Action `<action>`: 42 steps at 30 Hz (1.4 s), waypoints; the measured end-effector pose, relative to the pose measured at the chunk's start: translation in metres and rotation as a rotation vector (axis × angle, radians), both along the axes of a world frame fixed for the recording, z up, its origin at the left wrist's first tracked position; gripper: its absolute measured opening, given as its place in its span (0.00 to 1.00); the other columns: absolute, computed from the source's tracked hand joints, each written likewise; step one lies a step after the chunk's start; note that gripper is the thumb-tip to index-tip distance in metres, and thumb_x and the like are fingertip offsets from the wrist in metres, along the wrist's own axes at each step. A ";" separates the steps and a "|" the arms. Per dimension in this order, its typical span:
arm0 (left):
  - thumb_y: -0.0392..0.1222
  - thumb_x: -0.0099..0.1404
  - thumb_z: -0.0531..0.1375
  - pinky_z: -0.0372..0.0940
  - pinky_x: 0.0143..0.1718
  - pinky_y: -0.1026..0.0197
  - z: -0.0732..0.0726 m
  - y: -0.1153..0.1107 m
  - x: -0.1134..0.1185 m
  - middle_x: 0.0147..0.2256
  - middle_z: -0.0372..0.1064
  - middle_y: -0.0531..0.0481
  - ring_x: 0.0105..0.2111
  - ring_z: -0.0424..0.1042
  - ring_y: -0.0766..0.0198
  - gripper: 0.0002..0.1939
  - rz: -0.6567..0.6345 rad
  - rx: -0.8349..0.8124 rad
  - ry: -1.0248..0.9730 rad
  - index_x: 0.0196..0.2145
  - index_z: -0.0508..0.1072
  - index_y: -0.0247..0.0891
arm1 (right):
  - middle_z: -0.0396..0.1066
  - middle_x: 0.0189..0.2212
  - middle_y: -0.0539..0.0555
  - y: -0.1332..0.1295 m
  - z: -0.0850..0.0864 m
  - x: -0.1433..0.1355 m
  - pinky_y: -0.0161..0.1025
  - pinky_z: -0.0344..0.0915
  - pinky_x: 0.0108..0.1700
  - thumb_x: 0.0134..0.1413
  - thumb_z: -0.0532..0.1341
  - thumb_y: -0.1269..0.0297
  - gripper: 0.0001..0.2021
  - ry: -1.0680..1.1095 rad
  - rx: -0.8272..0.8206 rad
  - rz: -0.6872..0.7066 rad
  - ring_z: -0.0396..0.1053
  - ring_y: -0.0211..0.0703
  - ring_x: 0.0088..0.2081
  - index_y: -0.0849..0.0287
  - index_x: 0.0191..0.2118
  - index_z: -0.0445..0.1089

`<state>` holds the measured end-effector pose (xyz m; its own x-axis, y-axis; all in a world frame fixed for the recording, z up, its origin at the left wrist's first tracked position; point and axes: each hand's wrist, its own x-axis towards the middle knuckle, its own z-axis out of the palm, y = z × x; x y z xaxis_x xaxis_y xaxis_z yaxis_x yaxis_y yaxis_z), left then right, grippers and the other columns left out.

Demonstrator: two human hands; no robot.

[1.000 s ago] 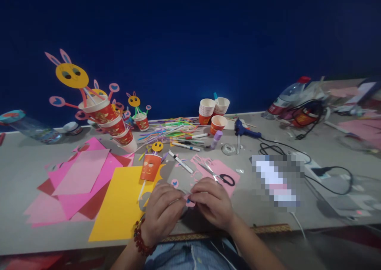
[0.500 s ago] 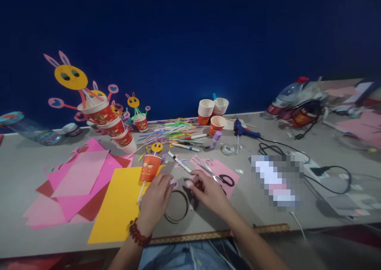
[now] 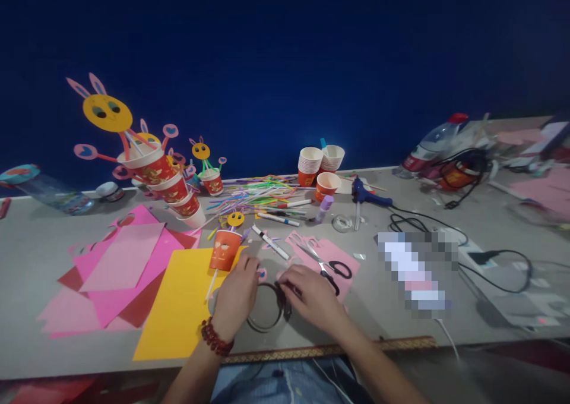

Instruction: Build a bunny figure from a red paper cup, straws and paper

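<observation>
My left hand (image 3: 237, 294) is closed, with a small pink paper disc with a blue heart (image 3: 262, 274) at its fingertips. A wide roll of tape (image 3: 264, 331) lies between my hands. My right hand (image 3: 314, 297) bends over the roll's right edge, its fingertips pressed together; what they pinch is hidden. Under those fingers a small dark object (image 3: 287, 312) shows in part. A red paper cup with a yellow face on a straw (image 3: 225, 251) lies beyond my left hand. Past my right hand are scissors (image 3: 341, 268) on pink paper, and a white marker (image 3: 271, 242).
Yellow paper (image 3: 162, 309) and pink sheets (image 3: 122, 261) spread to the left. Behind them stand stacked cups with bunny faces (image 3: 167, 184). Colourful straws (image 3: 262, 193), paper cups (image 3: 308, 169) and a blue glue gun (image 3: 371, 198) line the back. Cables and a power strip (image 3: 501, 279) lie right.
My right hand has moved down from beside the marker to the tape roll's edge, and its fingers have drawn together. The left hand keeps nearly the same place with the paper disc.
</observation>
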<state>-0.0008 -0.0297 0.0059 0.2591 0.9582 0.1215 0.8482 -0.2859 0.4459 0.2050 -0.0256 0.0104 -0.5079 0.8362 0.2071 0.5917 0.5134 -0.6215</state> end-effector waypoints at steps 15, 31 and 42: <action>0.33 0.68 0.54 0.64 0.50 0.48 0.021 -0.050 -0.008 0.35 0.69 0.49 0.39 0.68 0.58 0.04 -0.337 -0.045 -0.132 0.36 0.65 0.40 | 0.75 0.35 0.53 -0.034 -0.001 0.008 0.38 0.67 0.39 0.60 0.59 0.71 0.07 0.300 -0.176 -0.085 0.72 0.44 0.36 0.56 0.43 0.72; 0.34 0.70 0.53 0.72 0.47 0.60 0.030 -0.050 0.000 0.48 0.73 0.43 0.48 0.74 0.60 0.16 -0.301 0.018 -0.411 0.54 0.64 0.42 | 0.74 0.35 0.54 -0.048 0.012 -0.013 0.38 0.70 0.39 0.60 0.60 0.70 0.04 0.608 -0.082 -0.185 0.72 0.43 0.37 0.56 0.39 0.71; 0.36 0.72 0.52 0.73 0.47 0.55 0.012 -0.048 0.019 0.48 0.76 0.41 0.47 0.76 0.56 0.20 -0.173 0.294 -0.220 0.60 0.61 0.38 | 0.75 0.40 0.56 -0.046 0.009 -0.012 0.44 0.69 0.47 0.60 0.60 0.74 0.11 0.506 0.197 -0.220 0.72 0.47 0.43 0.53 0.45 0.72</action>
